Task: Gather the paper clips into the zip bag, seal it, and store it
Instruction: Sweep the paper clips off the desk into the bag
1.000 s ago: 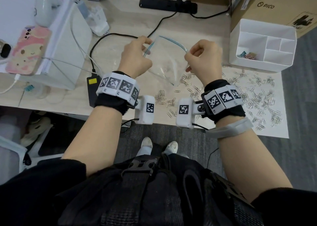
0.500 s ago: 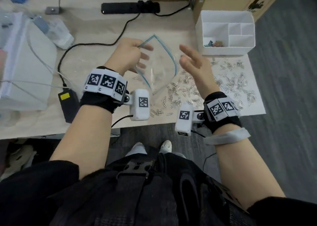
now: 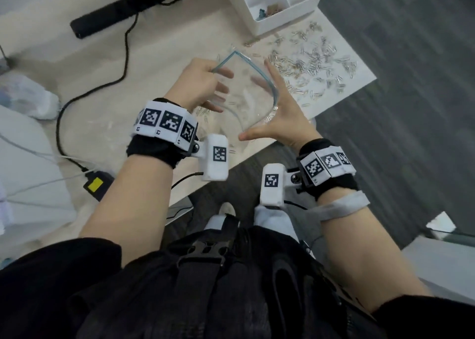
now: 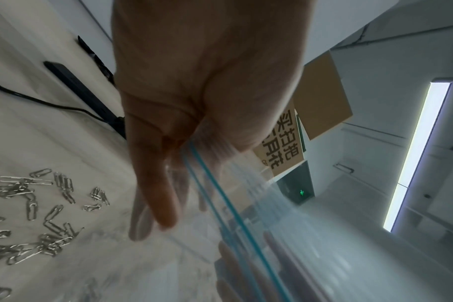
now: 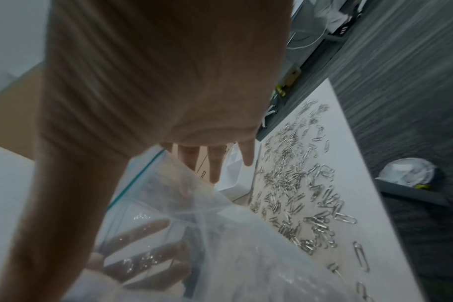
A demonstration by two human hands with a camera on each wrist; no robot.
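zip bag [image 3: 244, 99]: clear, blue seal strip, mouth held open above the bench [image 3: 154, 55].
l. hand [image 3: 203, 86]: grip closed on the bag's rim at the seal strip, thumb + forefinger pinching; other fingers extended behind the film, seen through it in the r. wrist view.
r. hand [image 3: 282, 117]: grip open, fingers spread straight, thumb out; palm against the bag's r. side by the seal, holding nothing.
paper clips [image 3: 316, 63]: silver, scattered on a white sheet [image 3: 359, 81] on the bench to the r. of the bag; more lie near the l. hand [image 4: 34, 204].
white organizer [image 3: 280, 1]: at far edge, beyond the clips.
black power strip [image 3: 118, 12]: far l., cable trailing.
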